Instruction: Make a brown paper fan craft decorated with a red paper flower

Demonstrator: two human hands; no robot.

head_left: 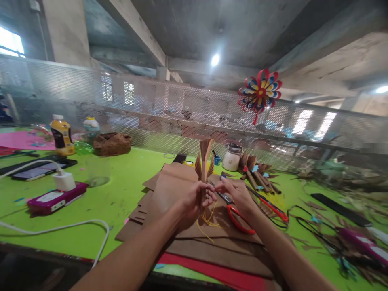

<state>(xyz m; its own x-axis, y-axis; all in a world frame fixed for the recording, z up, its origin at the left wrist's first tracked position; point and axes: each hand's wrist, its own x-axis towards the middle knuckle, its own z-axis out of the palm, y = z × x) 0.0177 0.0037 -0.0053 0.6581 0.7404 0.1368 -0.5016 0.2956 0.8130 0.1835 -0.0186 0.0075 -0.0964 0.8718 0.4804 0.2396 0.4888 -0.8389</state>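
At the near edge of a green desk (100, 202), a red sheet (212, 273) lies under overlapping layers of brown paper (224, 250). Yellow thread (208, 221) hangs loose over the paper, with red-handled scissors (238, 226) just beside it. Above, a person works with 2 bare hands: the left hand (198, 198) has its fingers curled around the stem of a pleated brown fan (205, 158), held upright over the paper; the right hand (236, 192), its fingers drawn narrow, sits close to the left fingertips, though whether it pinches anything cannot be told. The fan looks well along, its pleats folded and its top flared between 2 smaller side fans. Binding the stem appears to be the step in hand; the dangling thread seems not yet trimmed, so tying off and cutting are probably left. Farther on, to the right, several fan-topped brown rolls (262, 180), apparently similar work nearer completion, lie beside a white jar (232, 158). A yellow bottle (62, 137) stands at left. Beyond the desk runs a perforated screen (182, 101), with a red, blue and yellow flower ornament (260, 92) high at right.
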